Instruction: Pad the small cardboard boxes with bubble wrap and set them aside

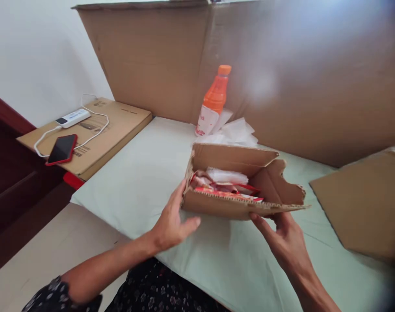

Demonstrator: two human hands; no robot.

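Observation:
A small open cardboard box (217,204) with a torn right end is in front of me on the pale green cloth. Inside it are a folded translucent plastic piece (228,176) and red-and-white packets (230,195). My left hand (173,223) rests its stretched fingers along the box's left end, its thumb sticking out free of the cardboard. At the lower right corner, my right hand (286,242) grips the box, thumb at the front wall and the other fingers partly hidden beneath the edge. Whether the box is slightly raised I cannot tell.
An orange-capped bottle (215,100) stands behind the box beside crumpled white sheets (238,131). Tall cardboard panels (151,60) close off the back. A cardboard piece (363,203) lies at right. On a flat carton (119,130) at left are a phone (62,148) and a cabled power bank (73,118).

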